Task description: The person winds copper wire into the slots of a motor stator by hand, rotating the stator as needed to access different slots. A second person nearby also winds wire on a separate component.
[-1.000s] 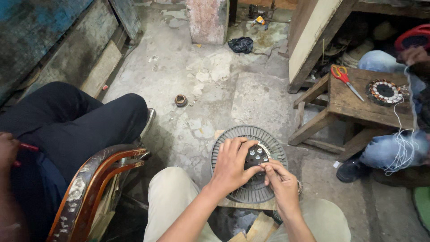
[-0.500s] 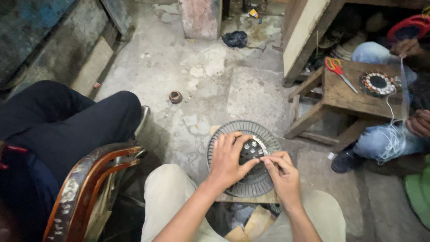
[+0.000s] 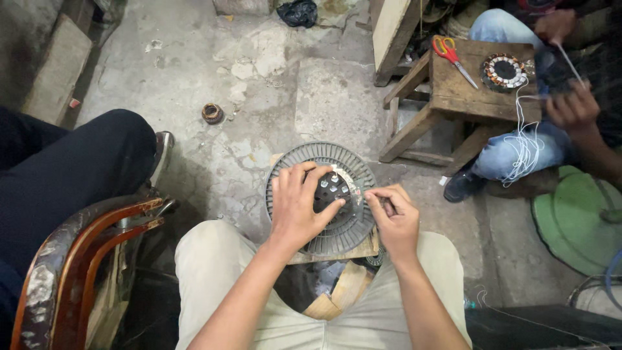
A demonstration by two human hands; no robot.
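Head view: left hand [image 3: 299, 206] spread flat, pressing grey ribbed motor disc [image 3: 285, 170] steady — right hand [image 3: 392, 217] pinched shut at its hub, held item hidden. Next needs fine fingertip work.

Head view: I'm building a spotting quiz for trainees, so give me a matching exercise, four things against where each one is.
Things:
1. grey ribbed disc
2. red-handled scissors
3. small rusty ring
4. green round pan

Places:
A. alone on the bare concrete floor
B. on the low wooden stool
C. under the person's two hands
D. on the ground at the right edge

Pairs: 1-C, 2-B, 3-A, 4-D
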